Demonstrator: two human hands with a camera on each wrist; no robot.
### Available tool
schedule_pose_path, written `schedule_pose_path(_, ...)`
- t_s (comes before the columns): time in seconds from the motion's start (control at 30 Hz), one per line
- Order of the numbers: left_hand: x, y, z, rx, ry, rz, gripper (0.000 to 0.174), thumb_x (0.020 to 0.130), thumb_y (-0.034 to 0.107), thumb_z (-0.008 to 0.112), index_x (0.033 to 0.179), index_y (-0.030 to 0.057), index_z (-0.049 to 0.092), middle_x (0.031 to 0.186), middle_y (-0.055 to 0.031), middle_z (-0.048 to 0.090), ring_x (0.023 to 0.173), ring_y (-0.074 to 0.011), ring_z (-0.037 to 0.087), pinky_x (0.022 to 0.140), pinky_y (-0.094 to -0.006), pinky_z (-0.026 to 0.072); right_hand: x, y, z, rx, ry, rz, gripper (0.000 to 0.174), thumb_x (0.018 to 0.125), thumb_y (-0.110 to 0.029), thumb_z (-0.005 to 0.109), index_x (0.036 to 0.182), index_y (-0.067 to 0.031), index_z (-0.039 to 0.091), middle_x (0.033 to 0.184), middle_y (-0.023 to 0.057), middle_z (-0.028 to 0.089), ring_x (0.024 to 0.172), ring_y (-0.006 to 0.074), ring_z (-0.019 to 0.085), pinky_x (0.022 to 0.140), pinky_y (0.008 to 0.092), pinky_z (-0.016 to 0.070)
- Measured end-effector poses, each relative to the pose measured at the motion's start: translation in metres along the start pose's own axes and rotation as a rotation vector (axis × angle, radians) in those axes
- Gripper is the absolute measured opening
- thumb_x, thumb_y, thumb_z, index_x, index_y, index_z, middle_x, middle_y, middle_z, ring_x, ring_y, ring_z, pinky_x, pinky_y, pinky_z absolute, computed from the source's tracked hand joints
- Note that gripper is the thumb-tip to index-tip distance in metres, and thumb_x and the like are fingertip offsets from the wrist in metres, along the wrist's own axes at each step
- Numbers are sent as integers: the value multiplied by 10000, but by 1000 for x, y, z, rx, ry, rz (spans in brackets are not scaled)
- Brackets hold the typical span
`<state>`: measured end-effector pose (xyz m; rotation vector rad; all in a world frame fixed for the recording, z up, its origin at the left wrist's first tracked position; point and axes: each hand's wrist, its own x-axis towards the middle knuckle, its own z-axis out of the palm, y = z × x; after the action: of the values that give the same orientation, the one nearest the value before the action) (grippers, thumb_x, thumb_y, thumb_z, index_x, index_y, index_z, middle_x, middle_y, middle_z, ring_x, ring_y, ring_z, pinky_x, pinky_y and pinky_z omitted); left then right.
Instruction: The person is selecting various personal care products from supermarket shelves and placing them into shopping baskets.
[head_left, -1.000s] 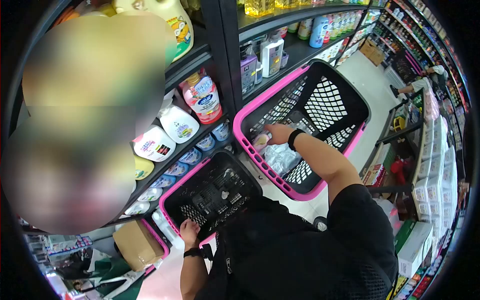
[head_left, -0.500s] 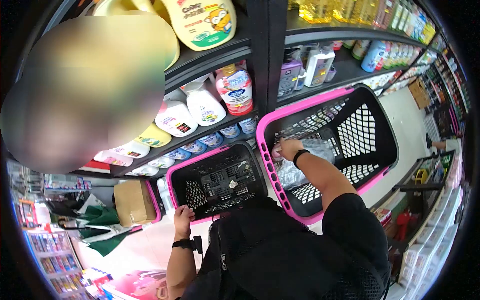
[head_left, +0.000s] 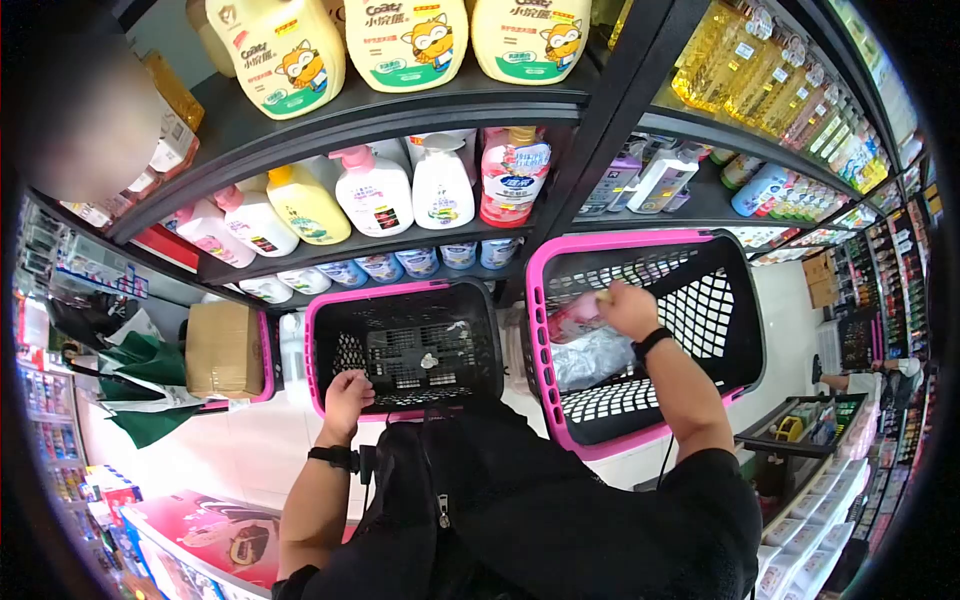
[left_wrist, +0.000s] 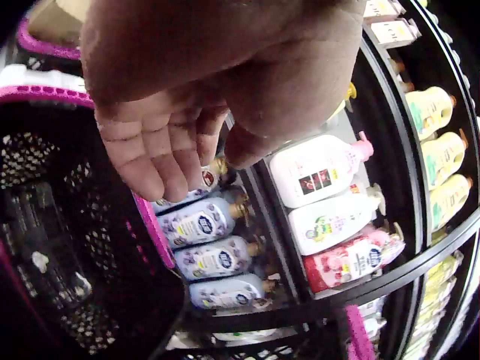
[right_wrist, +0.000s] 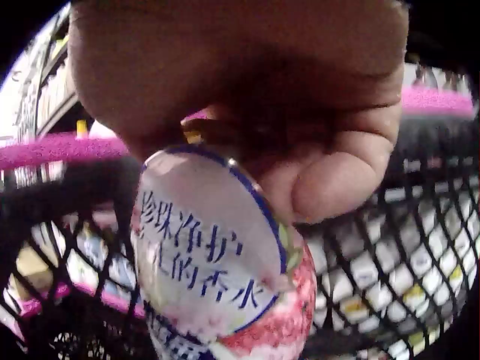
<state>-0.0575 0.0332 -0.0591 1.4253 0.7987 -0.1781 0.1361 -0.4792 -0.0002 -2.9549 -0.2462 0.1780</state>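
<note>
In the head view my right hand (head_left: 632,312) grips the neck of a pink bottle (head_left: 575,318) inside the right basket (head_left: 537,350), above clear plastic (head_left: 592,360). The right wrist view shows that bottle's white label (right_wrist: 202,247) below the fingers. My left hand (head_left: 349,392) is over the near left edge of the left basket (head_left: 400,290), holding nothing, fingers loosely bent. In the left wrist view the left hand (left_wrist: 217,97) hangs with relaxed fingers beside the basket's pink rim (left_wrist: 154,225).
Shelves with white pump bottles (head_left: 372,195), a red-pink bottle (head_left: 513,180) and yellow bottles (head_left: 405,45) stand beyond the baskets. A cardboard box (head_left: 222,350) sits at the left. Stacked white containers (head_left: 810,520) are at the lower right, and a person's legs (head_left: 860,382) show farther off.
My right hand has lifted the pink bottle off the plastic, so more of it shows. The head view has turned, showing more shelf. My left hand stays empty by the left basket.
</note>
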Motion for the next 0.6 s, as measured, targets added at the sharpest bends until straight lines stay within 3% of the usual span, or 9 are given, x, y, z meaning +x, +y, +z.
schedule_pose_path(0.2,5,40,31,-93,-230,54,173,975,109,593,1118,12,607,893,-50,644,760,-132,627,667,-267,539,-50,-65,-192,-32,249,-100,279,820,-290,682,788,-34,573,721,224,647,706,423,654,614,525,493)
schedule_pose_path(0.23,14,41,32,-121,-359,115,172,974,99,600,1119,4,602,898,-47,642,756,-121,616,658,-261,523,-58,-84,-219,16,253,-122,264,814,-264,691,794,-28,575,715,224,643,706,425,653,605,517,487)
schedule_pose_path(0.33,8,73,43,-70,-454,241,177,981,114,613,1123,9,607,866,-19,634,744,-106,597,673,-259,509,-77,-152,-279,32,325,-181,202,810,-179,680,827,-2,584,666,192,605,601,345,614,541,428,440)
schedule_pose_path(0.43,9,96,29,104,-561,371,271,975,157,647,1194,3,605,921,-47,662,818,-119,625,760,-276,532,-83,-230,-308,116,324,-187,151,795,-117,659,808,8,575,640,148,573,539,247,549,517,357,399)
schedule_pose_path(0.57,2,119,-32,197,-860,548,452,932,139,711,1324,18,522,1069,-59,637,943,-106,598,842,-274,518,-73,-359,-292,66,247,-428,136,775,-117,663,797,-6,588,635,135,582,548,266,583,510,354,415)
schedule_pose_path(0.6,3,125,-54,249,-940,480,603,894,135,753,1398,19,442,1162,-77,623,1033,-133,599,914,-303,511,-66,-391,-278,151,147,-396,154,772,-148,671,806,-13,604,637,135,586,571,281,609,527,366,446)
